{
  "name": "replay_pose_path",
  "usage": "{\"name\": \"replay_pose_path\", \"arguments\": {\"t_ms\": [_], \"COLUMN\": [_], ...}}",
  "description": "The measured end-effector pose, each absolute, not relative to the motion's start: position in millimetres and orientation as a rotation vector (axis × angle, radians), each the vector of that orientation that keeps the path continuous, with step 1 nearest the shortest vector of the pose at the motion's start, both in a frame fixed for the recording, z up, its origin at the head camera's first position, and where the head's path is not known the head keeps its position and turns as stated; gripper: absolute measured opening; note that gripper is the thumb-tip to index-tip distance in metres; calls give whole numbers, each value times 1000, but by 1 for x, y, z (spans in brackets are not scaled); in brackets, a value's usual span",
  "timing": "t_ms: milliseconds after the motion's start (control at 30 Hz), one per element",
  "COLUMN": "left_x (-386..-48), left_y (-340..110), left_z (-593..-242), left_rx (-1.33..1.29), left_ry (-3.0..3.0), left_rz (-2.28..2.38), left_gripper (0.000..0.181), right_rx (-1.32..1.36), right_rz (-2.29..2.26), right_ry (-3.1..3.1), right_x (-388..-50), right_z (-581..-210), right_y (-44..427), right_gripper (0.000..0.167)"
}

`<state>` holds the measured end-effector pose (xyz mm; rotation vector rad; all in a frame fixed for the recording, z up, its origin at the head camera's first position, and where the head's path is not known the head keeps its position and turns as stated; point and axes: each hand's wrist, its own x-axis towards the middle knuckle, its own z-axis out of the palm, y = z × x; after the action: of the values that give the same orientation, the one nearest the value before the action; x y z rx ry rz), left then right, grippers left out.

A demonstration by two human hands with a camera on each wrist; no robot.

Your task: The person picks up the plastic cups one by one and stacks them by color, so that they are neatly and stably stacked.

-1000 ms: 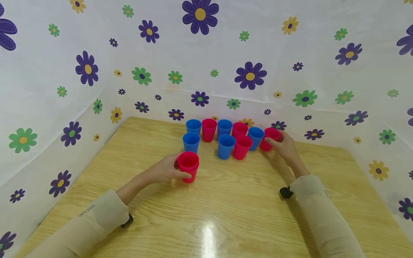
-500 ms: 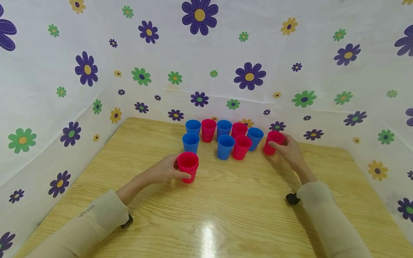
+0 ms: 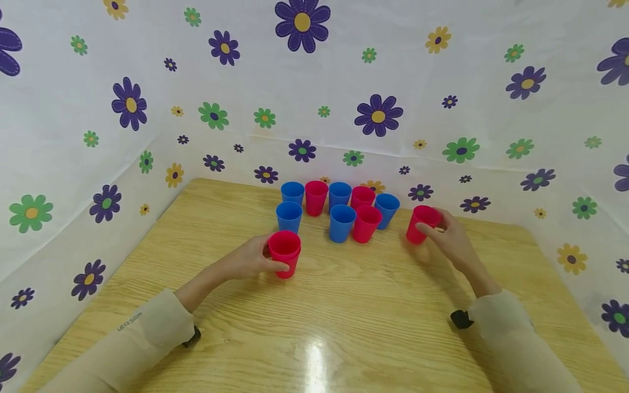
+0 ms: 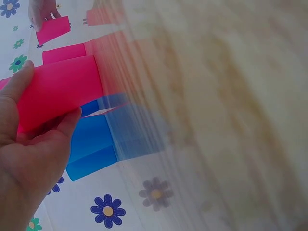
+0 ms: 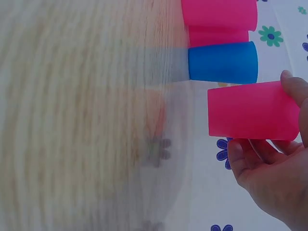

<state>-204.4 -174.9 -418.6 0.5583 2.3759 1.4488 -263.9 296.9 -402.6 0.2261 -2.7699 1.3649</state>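
Note:
In the head view my left hand (image 3: pixel 250 259) grips a pair of nested red cups (image 3: pixel 286 256) from the left, thumb across the front. The left wrist view shows the same red wall (image 4: pixel 60 89) between thumb and fingers. My right hand (image 3: pixel 454 240) holds a single red cup (image 3: pixel 416 230) from its right side, apart from the other cups. In the right wrist view that red cup (image 5: pixel 252 111) is off the tabletop, its base apart from the wood. A blue cup (image 3: pixel 289 217) stands just behind the nested pair.
Several upright cups form a loose group at the back of the wooden table (image 3: pixel 314 322), among them a blue cup (image 3: pixel 341 225), a red cup (image 3: pixel 365 226) and another blue cup (image 3: pixel 388 210). A white flowered sheet (image 3: pixel 275 82) rises behind and beside the table.
My right hand has drawn its red cup away from the blue cup at the row's right end, rightward and toward me. My left hand and the nested cups have stayed put.

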Motion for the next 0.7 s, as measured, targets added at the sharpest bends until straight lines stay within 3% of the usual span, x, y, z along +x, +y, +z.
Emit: {"name": "replay_pose_path", "arguments": {"t_ms": [400,700], "left_x": [-203,-205], "left_y": [-176,-177], "left_z": [-420,-419], "left_rx": [547,578], "left_ry": [2366,2372], "left_rz": [1451,1455], "left_gripper": [62,61], "right_rx": [359,363], "right_rz": [1396,1399], "right_ry": [-2728,-2757], "right_x": [-238,-223], "right_z": [-400,-394], "right_y": [298,297], "right_gripper": [61,63]}}
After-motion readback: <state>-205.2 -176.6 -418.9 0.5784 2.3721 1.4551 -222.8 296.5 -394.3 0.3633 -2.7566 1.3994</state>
